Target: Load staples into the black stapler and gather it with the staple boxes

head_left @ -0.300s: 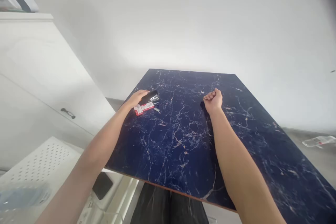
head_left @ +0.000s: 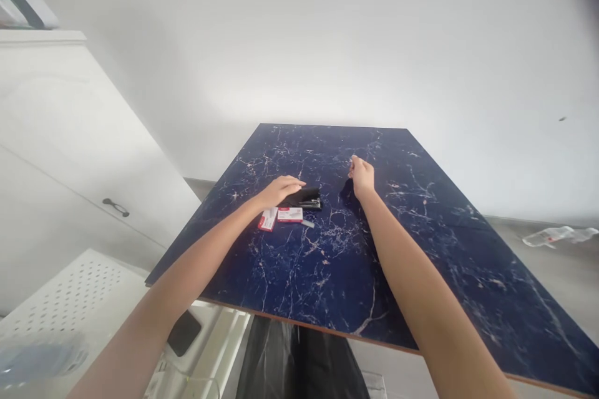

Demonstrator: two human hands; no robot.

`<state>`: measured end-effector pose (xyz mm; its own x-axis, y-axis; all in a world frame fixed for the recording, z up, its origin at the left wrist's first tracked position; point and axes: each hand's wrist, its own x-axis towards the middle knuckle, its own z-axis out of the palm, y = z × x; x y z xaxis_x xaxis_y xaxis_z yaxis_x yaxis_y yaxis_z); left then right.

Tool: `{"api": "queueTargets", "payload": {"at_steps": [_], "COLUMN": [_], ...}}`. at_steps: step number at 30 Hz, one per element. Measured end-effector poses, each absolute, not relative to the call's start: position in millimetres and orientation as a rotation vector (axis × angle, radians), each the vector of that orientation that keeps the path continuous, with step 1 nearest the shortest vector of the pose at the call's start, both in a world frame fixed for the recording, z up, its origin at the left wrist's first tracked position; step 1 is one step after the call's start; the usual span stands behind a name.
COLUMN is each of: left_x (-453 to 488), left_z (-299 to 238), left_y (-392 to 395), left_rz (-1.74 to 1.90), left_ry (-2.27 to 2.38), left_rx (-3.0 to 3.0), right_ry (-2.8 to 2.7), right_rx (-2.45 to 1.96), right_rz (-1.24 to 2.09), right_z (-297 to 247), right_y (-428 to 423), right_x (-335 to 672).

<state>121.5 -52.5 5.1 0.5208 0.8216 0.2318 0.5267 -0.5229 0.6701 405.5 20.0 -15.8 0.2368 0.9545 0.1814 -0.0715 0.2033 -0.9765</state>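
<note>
Left hand (head_left: 279, 191) rests on black stapler (head_left: 304, 197); right hand (head_left: 362, 176) fisted.

Dark blue marbled tabletop (head_left: 397, 249) with a few small office items

A black stapler (head_left: 305, 197) lies left of centre; at its 7 o'clock, just beside it, sit two small red-and-white boxes (head_left: 281, 217), with a short silvery strip of staples (head_left: 307, 223) at the stapler's 6 o'clock.

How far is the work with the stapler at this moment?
Done: the two staple boxes and a loose staple strip lie out on the table. In hand: the left hand rests on the black stapler. Left: the right hand is fisted, apart from it.
</note>
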Motion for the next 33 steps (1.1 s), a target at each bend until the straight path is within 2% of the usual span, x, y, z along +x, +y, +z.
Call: {"api": "queueTargets", "payload": {"at_steps": [4,8,12,15,19,26,30,33], "left_x": [151.8,143.9,133.5,133.9,137.6,141.6,143.0,144.3], "left_z": [7.3,8.6,3.9,0.5,4.4,9.7,7.2,8.0], "left_y": [-71.7,-78.4,-81.2,-82.5,-84.0,-83.7,-83.2,-84.0], "left_rz": [0.747,0.82,0.704,0.672,0.603,0.582,0.609,0.618], "left_ry": [1.127,1.158,1.184,1.21,1.23,1.25,1.268,1.286], "left_rx": [2.288,2.263,2.369,2.371,2.329,2.268,2.294,2.291], "right_ry": [-1.279,-1.524,-1.928,-2.288,-2.51,-2.487,-2.482,-2.582], "right_rx": [-1.129,-1.064,-0.958,-0.97,-1.064,-1.335,-1.207,-1.093], "right_rz": [0.945,1.04,1.094,0.854,0.563,0.58,0.292,0.266], "right_z": [-18.6,-16.2,-5.6,6.6,24.4,50.1,41.6,26.9], "right_y": [-8.0,-35.3,-67.7,-90.9,-97.6,-90.1,-125.2,-154.9], "right_x": [400.3,405.0,412.2,412.4,423.3,483.8,450.5,407.4]}}
